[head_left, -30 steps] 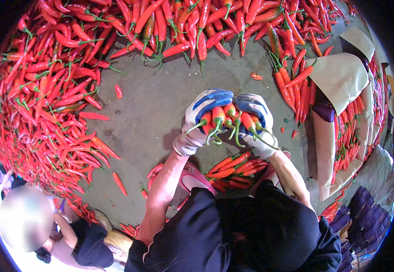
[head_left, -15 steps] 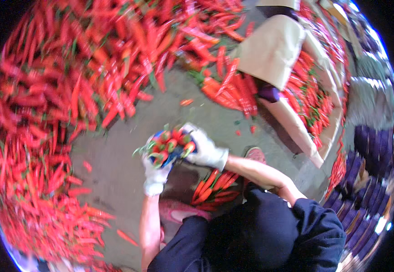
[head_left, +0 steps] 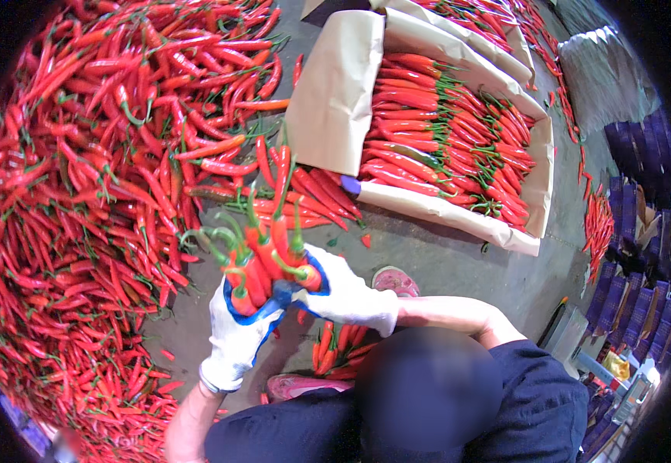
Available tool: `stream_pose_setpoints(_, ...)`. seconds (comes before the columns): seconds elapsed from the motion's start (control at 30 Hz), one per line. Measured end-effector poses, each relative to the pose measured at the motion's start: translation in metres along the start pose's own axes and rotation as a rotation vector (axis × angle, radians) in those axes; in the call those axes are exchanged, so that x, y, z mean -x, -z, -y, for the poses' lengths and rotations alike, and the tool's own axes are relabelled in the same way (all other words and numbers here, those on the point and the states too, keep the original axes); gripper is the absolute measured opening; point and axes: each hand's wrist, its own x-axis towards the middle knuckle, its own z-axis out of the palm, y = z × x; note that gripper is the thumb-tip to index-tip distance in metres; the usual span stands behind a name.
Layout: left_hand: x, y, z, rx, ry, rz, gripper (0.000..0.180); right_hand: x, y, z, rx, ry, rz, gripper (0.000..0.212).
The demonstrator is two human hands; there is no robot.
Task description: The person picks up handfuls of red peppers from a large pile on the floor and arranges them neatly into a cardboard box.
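While loose red chilies (head_left: 81,216) lie heaped leftmost, the gloved left hand (head_left: 235,336) curls around a chili bunch (head_left: 260,266) above the floor (head_left: 459,266); the right hand (head_left: 347,293) clasps its other side, with a paper-lined chili box (head_left: 455,219) farther right.

Grey floor (head_left: 443,270) underfoot. Huge heap of red chillies (head_left: 81,231) sprawling across left side, stems every which way. Paper-lined box (head_left: 451,216) standing to its right; loose chillies (head_left: 320,202) just beside. Small bunch (head_left: 335,346) between pink shoes (head_left: 395,281). More chillies (head_left: 598,228) strewn beyond box.
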Motion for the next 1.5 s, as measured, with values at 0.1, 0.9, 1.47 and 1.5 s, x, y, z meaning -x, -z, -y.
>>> stream_pose_setpoints(0.1, -0.037, -0.044, -0.048, 0.159, 0.014, 0.117, 0.047, -0.001, 0.07, 0.045, -0.256, -0.015, -0.007, 0.059)
stream_pose_setpoints(0.9, -0.208, -0.386, -0.123, 1.131, 0.683, 0.381, 0.051, -0.052, 0.44, 0.023, 1.069, 0.206, -0.322, 0.051)
stream_pose_setpoints(1.47, -0.164, -0.322, -0.107, 1.07, 0.528, 0.666, 0.035, -0.05, 0.416, -0.021, 1.367, 0.298, -0.515, 0.049)
stream_pose_setpoints(1.5, -0.157, -0.313, -0.113, 1.056, 0.48, 0.688, 0.039, -0.041, 0.419, -0.015, 1.383, 0.317, -0.534, 0.048)
